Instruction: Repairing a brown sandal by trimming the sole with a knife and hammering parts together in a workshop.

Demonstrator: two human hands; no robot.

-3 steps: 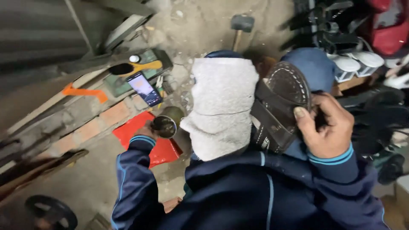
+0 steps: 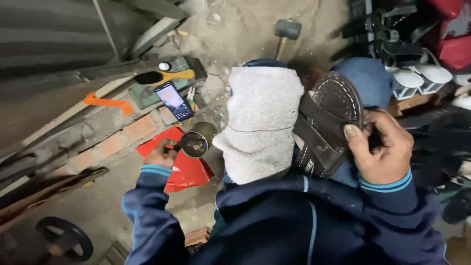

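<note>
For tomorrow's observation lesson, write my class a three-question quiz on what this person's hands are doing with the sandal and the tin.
1. True or false: the right hand grips a dark brown sandal with its sole turned up.
2. What does the left hand reach to? A) the mallet B) the small round tin C) the phone
3. Fill in: a pale grey ____ is draped over the person's knee.

Key: 1 true; 2 B; 3 cloth.

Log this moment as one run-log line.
left hand: on small round metal tin | right hand: grips dark brown leather sandal | lap: grey cloth
</note>
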